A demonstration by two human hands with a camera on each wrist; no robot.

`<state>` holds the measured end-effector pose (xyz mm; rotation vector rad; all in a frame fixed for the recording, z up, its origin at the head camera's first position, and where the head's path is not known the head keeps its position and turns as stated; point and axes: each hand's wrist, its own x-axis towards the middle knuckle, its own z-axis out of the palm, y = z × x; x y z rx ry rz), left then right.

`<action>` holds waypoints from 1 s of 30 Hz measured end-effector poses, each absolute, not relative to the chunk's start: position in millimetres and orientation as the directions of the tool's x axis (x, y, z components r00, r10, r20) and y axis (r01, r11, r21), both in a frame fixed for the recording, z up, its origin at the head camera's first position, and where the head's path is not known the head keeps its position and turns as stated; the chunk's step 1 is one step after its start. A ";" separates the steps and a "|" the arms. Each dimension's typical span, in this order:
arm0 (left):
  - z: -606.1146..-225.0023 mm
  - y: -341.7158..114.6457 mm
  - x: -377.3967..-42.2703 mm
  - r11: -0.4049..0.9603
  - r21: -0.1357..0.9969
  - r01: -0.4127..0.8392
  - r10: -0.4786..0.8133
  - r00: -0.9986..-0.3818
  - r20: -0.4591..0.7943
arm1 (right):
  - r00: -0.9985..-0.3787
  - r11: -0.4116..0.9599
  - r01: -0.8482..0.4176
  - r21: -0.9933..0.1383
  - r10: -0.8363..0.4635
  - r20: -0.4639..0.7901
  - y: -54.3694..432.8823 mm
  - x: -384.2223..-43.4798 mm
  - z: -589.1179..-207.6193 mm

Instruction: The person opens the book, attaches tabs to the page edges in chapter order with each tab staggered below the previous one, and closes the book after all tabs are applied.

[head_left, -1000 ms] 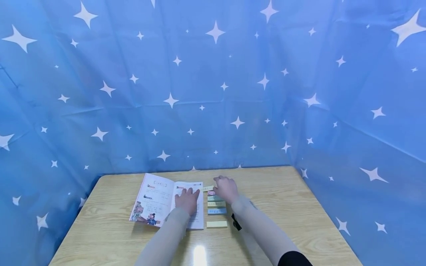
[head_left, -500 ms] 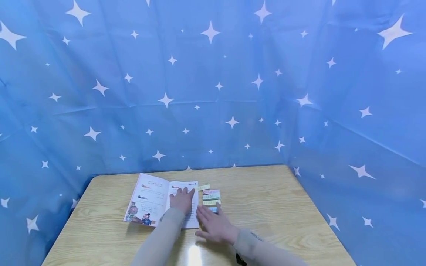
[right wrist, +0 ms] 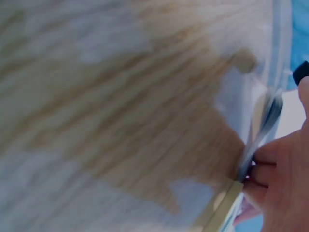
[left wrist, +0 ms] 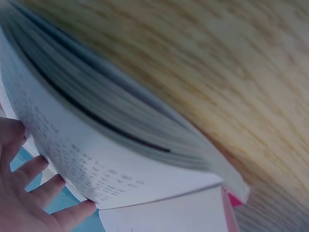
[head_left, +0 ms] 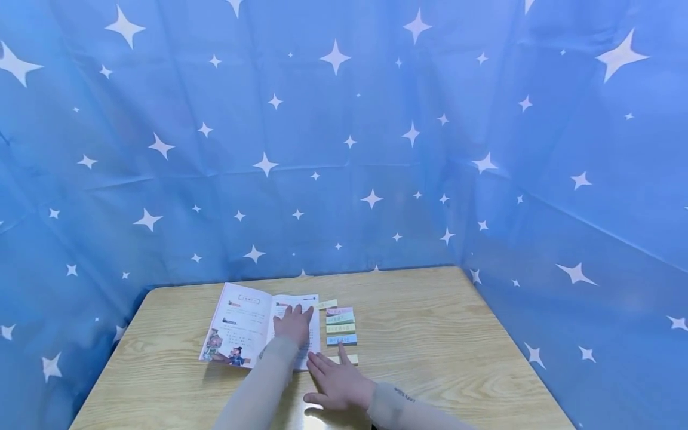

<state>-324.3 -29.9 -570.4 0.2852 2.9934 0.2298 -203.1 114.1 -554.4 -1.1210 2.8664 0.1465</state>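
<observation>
1. A blue curtain (head_left: 317, 233) with white stars hangs beyond both hands, behind a wood-grain tabletop (head_left: 424, 370).
2. The book (head_left: 258, 325) lies open on it, its right page under the left hand (head_left: 292, 327); the left page spreads to that hand's left. A cream tab (head_left: 326, 304) juts past the page edge, to the right of that hand's fingertips.
3. The left hand grips nothing; its fingers lie straight and spread on the page.
4. The right hand (head_left: 340, 383) is spread flat, with no grip showing, by the book's near right corner, partly covering a pale yellow strip (head_left: 350, 359). Whether its forefinger touches the blue note (head_left: 346, 340) just beyond, I cannot tell.
5. Farther from the right hand come the yellow note (head_left: 340, 328), green note (head_left: 340, 319) and pink note (head_left: 338, 311).
6. The pages bow upward, so steady, even pressure from the left hand should serve best; the right hand would do well to flatten gently, without dragging the notes.
7. The notes bear handwriting and the pages print, too small to read; lettering on the right sleeve (head_left: 398, 403) is unclear. No brand is legible.
</observation>
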 end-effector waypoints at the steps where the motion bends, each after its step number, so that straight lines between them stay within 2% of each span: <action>1: -569.9 -29.5 -324.2 0.971 0.161 0.175 0.194 -0.975 -0.111 | -0.736 0.733 -0.677 0.074 -0.671 -0.089 113.6 -203.0 -555.3; 19: -570.9 -34.2 -332.9 0.988 0.119 0.100 0.116 -0.984 -0.134 | -0.719 0.714 -0.695 0.078 -0.690 -0.090 103.4 -202.2 -557.5; 30: -574.2 -18.6 -323.2 0.977 0.134 0.168 0.180 -0.980 -0.084 | -0.757 0.754 -0.653 0.072 -0.648 -0.084 113.9 -201.5 -569.3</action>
